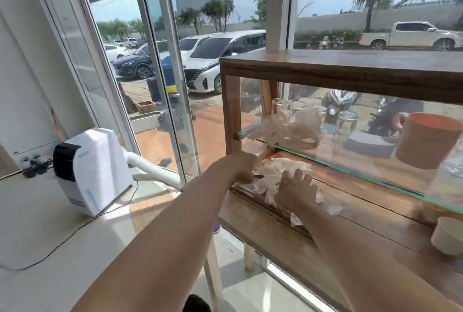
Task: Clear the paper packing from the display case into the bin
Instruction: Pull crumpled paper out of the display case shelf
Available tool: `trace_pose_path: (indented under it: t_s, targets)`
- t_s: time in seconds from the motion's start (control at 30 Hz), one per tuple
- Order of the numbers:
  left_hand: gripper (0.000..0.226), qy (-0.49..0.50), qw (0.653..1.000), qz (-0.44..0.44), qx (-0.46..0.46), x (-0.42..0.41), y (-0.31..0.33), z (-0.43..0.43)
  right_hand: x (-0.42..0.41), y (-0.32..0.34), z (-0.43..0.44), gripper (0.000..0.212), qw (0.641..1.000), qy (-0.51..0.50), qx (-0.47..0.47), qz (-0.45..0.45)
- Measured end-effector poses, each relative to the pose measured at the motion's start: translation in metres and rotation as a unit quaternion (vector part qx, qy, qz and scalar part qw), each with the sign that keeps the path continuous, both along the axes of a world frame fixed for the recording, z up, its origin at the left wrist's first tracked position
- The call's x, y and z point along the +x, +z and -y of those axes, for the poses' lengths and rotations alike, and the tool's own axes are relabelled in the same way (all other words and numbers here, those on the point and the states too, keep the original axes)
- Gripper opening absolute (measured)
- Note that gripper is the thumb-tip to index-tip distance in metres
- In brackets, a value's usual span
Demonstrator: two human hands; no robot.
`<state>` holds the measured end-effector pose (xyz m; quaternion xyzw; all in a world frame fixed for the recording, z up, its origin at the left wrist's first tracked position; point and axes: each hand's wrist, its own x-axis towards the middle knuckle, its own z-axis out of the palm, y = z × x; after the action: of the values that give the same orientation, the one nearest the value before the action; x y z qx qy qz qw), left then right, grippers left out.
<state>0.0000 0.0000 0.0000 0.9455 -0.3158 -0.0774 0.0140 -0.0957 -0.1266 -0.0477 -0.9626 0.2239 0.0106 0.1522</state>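
Note:
The wooden display case (325,66) has a glass shelf (350,169). Crumpled white paper packing (273,174) lies on the case's lower floor at its left end. My right hand (295,191) is palm-down on this paper, fingers spread and curled over it, and more paper sticks out under the wrist. My left hand (240,166) is a closed fist against the case's left post, touching the paper's edge; whether it holds anything is hidden. A second wad of paper (283,131) sits on the glass shelf. No bin is clearly visible.
On the glass shelf stand upturned glasses (295,111), an orange mug (428,139) and a grey dish (370,144). A white cup (448,236) sits on the lower floor at right. A white appliance (92,169) with hose and cord rests on the counter at left.

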Motion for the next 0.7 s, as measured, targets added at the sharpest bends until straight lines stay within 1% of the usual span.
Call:
trace_pose_path:
  t_s: [0.07,0.13,0.3,0.37,0.43,0.5,0.57,0.6,0.63,0.67,0.7]
  targets:
    - [0.059,0.007,1.0,0.01,0.009,0.007,-0.007,0.016,0.009,-0.007,0.008,0.059,1.0,-0.019,-0.014,-0.004]
    - [0.074,0.002,1.0,0.003,0.026,0.01,-0.017,0.028,0.017,-0.013,0.013,0.061,1.0,-0.023,-0.007,-0.011]
    - [0.113,-0.015,0.999,-0.045,0.003,0.035,-0.033,0.047,0.032,-0.021,0.02,0.064,0.997,-0.044,0.013,-0.059]
    - [0.127,-0.023,0.998,-0.063,0.004,0.042,-0.038,0.056,0.038,-0.025,0.022,0.061,0.996,-0.051,0.028,-0.066]
    - [0.134,-0.038,0.997,-0.068,0.022,0.044,-0.041,0.064,0.039,-0.026,0.024,0.056,0.996,-0.046,0.041,-0.06]
    - [0.134,-0.054,0.995,-0.067,0.046,0.05,-0.047,0.072,0.039,-0.029,0.028,0.05,0.998,-0.032,0.032,-0.039]
    - [0.132,-0.062,0.991,-0.089,0.077,0.053,-0.054,0.081,0.036,-0.031,0.032,0.042,1.0,-0.022,0.018,-0.009]
    - [0.127,-0.052,0.988,-0.117,0.083,0.054,-0.057,0.084,0.036,-0.031,0.034,0.039,1.0,-0.019,0.013,0.0]
    - [0.112,-0.035,0.984,-0.159,0.069,0.053,-0.058,0.086,0.036,-0.029,0.035,0.036,1.0,-0.017,0.007,0.006]
    - [0.086,-0.022,0.98,-0.189,0.055,0.05,-0.056,0.087,0.035,-0.027,0.036,0.035,1.0,-0.019,0.003,0.007]
    - [0.053,-0.023,0.98,-0.193,0.032,0.05,-0.056,0.086,0.035,-0.025,0.036,0.035,1.0,-0.025,0.002,0.006]
